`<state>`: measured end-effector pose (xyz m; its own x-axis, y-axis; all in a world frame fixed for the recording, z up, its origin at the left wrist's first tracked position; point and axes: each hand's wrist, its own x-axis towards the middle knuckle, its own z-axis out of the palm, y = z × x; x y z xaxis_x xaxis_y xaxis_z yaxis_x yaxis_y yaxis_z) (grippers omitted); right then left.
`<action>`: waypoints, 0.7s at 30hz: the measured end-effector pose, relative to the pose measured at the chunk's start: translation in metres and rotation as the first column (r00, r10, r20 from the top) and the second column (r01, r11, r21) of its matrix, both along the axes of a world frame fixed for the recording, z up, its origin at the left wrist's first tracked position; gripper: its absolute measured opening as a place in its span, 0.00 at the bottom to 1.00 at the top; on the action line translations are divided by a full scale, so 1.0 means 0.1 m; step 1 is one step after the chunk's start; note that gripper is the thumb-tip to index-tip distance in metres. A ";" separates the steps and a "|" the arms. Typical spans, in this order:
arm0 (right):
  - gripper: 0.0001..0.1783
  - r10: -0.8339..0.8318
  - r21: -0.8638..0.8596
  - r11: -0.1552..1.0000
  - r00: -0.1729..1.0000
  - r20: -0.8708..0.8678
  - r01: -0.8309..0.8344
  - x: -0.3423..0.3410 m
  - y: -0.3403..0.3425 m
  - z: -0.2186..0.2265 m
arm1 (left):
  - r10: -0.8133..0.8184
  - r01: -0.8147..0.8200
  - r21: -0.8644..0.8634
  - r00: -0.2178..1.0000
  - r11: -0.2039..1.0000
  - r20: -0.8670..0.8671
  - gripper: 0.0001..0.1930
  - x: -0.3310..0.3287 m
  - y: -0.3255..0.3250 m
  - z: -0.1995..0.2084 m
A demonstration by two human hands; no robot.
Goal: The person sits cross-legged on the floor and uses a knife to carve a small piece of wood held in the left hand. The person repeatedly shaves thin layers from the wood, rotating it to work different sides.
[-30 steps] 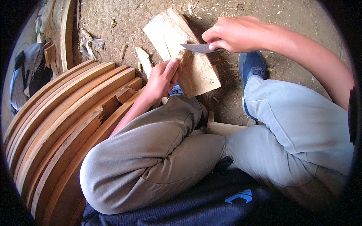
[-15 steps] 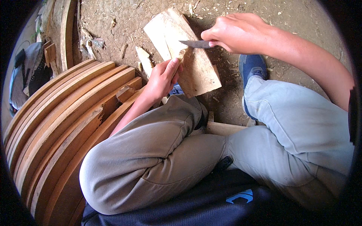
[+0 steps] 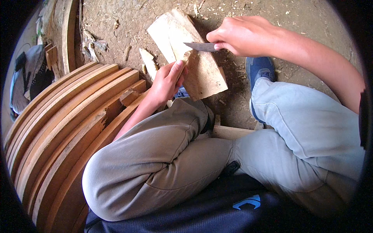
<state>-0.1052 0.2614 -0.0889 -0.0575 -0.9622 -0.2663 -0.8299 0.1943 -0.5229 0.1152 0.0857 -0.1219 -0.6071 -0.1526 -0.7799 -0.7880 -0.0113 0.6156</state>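
My right hand [image 3: 243,37] is closed around the handle of a knife [image 3: 200,47]; its dark blade points left. The blade tip lies against or just over a small pale piece of wood [image 3: 188,55], and I cannot tell whether it touches. My left hand [image 3: 169,79] grips that piece from below, thumb on top, its fingers partly hidden. Behind both lies a broad, thick wooden block [image 3: 208,77], tilted across the ground in front of my left foot. The outline of the held piece blends into the block's pale surface.
Several long sawn planks [image 3: 74,116] are stacked along my left side. A pale wood offcut [image 3: 149,62] lies left of the block, with shavings scattered over the dirt floor [image 3: 136,23]. My blue shoe [image 3: 260,70] is at the right. A dark cloth bundle [image 3: 29,73] sits far left.
Almost nothing differs. The knife and my right hand have shifted very slightly; my left hand keeps its grip on the small wood piece.
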 end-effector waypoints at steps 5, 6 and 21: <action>0.05 0.003 0.051 0.999 1.000 -0.017 -0.002 0.02 0.00 -0.03 | -0.009 0.009 -0.011 1.000 1.000 -0.009 0.24 -0.01 0.00 0.01; 0.05 0.006 0.063 0.998 1.000 -0.014 -0.005 0.03 0.00 -0.03 | -0.007 0.006 -0.009 1.000 1.000 -0.012 0.24 0.00 0.00 0.01; 0.07 0.038 -0.029 0.999 0.998 0.058 -0.037 -0.01 -0.08 -0.21 | -0.036 0.033 -0.069 0.998 0.997 -0.049 0.25 0.03 -0.03 -0.10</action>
